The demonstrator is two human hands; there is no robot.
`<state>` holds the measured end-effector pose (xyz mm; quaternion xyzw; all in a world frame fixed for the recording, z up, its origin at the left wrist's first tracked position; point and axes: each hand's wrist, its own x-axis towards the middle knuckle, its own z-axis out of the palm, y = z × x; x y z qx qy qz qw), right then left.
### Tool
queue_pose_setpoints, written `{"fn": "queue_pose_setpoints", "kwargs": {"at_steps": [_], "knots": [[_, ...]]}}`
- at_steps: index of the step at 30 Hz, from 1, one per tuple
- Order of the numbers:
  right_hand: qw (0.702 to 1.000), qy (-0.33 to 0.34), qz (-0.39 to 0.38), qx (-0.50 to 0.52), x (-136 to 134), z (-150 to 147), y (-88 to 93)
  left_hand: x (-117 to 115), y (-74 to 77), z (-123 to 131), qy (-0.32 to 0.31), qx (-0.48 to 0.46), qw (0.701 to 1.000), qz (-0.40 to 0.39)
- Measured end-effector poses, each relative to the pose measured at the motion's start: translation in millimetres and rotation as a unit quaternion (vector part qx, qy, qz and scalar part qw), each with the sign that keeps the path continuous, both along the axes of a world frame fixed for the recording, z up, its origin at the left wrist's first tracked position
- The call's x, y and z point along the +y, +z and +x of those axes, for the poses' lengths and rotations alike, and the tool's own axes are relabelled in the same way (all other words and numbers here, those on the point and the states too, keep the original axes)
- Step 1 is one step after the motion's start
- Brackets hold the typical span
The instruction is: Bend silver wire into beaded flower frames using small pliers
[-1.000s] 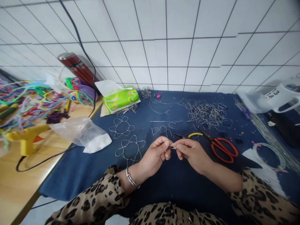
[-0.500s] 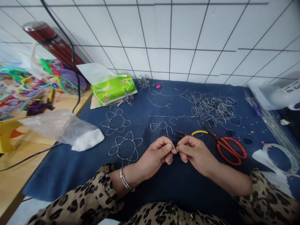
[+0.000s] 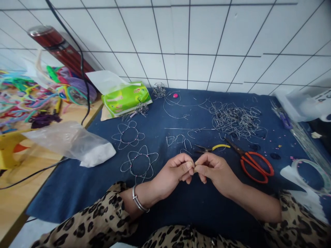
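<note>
My left hand point(image 3: 176, 173) and my right hand point(image 3: 214, 171) meet fingertip to fingertip over the blue cloth, both pinched. Whatever sits between the fingers is too small to make out. Just beyond them lie pliers point(image 3: 217, 147) with a yellow handle and several short bent wires point(image 3: 178, 139). Red-handled scissors point(image 3: 256, 166) rest to the right of my right hand. Left of my left hand are two flower-shaped wire frames, a near one point(image 3: 140, 163) and a far one point(image 3: 128, 135), dotted with small pink beads.
A heap of cut wire point(image 3: 236, 119) lies at the back right. A green tissue pack point(image 3: 126, 98) and a plastic bag point(image 3: 74, 141) are to the left. A roll of clear tape point(image 3: 309, 175) is at the right, and purple-handled scissors point(image 3: 286, 120) lie further back.
My fingertips have drawn slightly closer together and now touch. The whole view has shifted a little; the things on the cloth lie as before.
</note>
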<state>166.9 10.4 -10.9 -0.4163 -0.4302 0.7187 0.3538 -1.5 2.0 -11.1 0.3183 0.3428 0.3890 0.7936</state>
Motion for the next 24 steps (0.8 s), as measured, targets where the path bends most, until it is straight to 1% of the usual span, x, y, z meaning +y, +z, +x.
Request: {"fn": "queue_pose_setpoints", "kwargs": {"at_steps": [5,10,15,18,22,24], "knots": [[0.999,-0.039,-0.015,0.001,2.7,0.3,-0.2,1.4,-0.5,0.0,0.027,-0.02,0.999,-0.003],[0.998,-0.057,-0.017,-0.003,2.3,0.3,1.9,1.3,-1.6,0.2,0.052,-0.005,0.999,0.0],[0.999,-0.044,-0.013,-0.002,2.3,0.8,2.5,0.5,-2.6,0.2,0.052,0.023,0.998,-0.009],[0.999,-0.029,-0.013,0.001,3.3,1.4,1.9,-1.2,-3.4,0.1,0.05,0.048,0.998,0.0],[1.0,0.005,-0.009,-0.009,4.2,2.2,3.0,-2.9,-3.0,0.1,0.06,0.084,0.994,0.02],[0.999,0.029,-0.005,-0.02,4.4,2.6,4.5,-3.1,-1.9,0.0,0.07,0.083,0.994,0.029]]}}
